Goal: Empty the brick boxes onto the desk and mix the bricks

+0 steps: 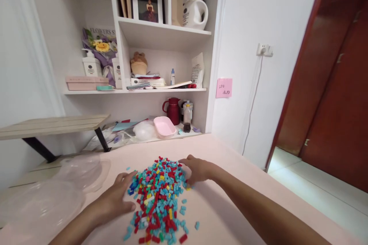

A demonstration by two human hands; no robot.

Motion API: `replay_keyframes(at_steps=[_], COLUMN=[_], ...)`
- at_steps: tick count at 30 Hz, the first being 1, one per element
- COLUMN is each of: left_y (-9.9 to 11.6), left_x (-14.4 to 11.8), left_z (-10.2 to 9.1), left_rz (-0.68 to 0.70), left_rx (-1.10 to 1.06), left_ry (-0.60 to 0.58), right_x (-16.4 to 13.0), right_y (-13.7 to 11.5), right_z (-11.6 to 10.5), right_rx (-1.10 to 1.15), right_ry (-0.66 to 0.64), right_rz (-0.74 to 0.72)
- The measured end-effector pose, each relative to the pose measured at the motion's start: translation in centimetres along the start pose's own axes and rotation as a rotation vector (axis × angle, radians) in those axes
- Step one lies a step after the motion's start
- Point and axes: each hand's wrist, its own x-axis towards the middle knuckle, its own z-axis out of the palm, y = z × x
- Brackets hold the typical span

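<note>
A heap of small plastic building bricks (165,187), mostly light blue and red with some yellow, green and dark blue, lies spread on the pale pink tabletop (227,214). At the heap's left edge is my left hand (115,199), its thumb and fingers apart and nothing visible in it. My right hand (198,169) rests against the far right side of the heap with its fingers stretched over the edge. Part of its fingertips is hidden, and no brick is seen gripped there. A few loose bricks lie apart from the heap toward the near right.
Clear plastic containers (48,203) stand at the left, beside a wooden riser (57,125) with black legs. Behind the table, the lowest shelf holds a pink tray (164,127), a red jug (173,111) and a bottle (187,116). A corded plug (262,50) is on the right wall.
</note>
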Motion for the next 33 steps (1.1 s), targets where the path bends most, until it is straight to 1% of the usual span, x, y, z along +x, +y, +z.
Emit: replay_keyframes(at_steps=[2,5,8,10,12,14,17,20,22,24,26,28,30,33], left_y=[-0.7,-0.2,0.8,1.4,2.0,2.7,4.0,5.4,6.3,6.7,6.7,5.9,4.4,1.3], left_x=[0.6,2.0,3.5,4.4,4.9,5.0,4.4,3.1,2.1,1.3,0.9,1.1,1.7,3.2], left_z=[0.6,1.6,2.6,3.1,3.4,3.4,2.8,1.4,0.1,-1.1,-1.9,-2.4,-2.6,-2.4], left_rz=[-0.009,-0.002,-0.001,-0.001,0.0,0.0,0.002,0.019,0.04,0.061,0.069,0.058,0.03,-0.022], left_rx=[0.023,-0.002,-0.062,-0.107,-0.159,-0.223,-0.313,-0.374,-0.395,-0.394,-0.364,-0.307,-0.229,-0.091], left_ry=[0.019,0.036,0.047,0.075,0.098,0.087,0.018,-0.044,-0.077,-0.101,-0.097,-0.061,-0.003,0.086], right_x=[0.7,2.1,3.0,3.3,3.4,3.2,2.9,2.7,2.5,2.4,2.5,2.9,3.4,4.4], right_y=[0.6,0.1,-1.2,-2.2,-3.2,-4.4,-6.3,-7.6,-7.9,-7.7,-6.9,-5.9,-4.7,-3.2], right_z=[0.4,1.1,1.8,2.3,2.9,3.2,3.2,2.5,1.7,0.9,0.1,-0.4,-0.6,-0.3], right_rx=[-0.019,0.007,0.068,0.133,0.219,0.317,0.445,0.516,0.528,0.509,0.454,0.356,0.225,0.021], right_ry=[-0.035,-0.069,-0.07,-0.077,-0.097,-0.12,-0.141,-0.137,-0.118,-0.092,-0.051,0.001,0.057,0.16], right_rz=[0.028,0.009,-0.039,-0.055,-0.069,-0.094,-0.152,-0.2,-0.224,-0.232,-0.208,-0.149,-0.077,0.0])
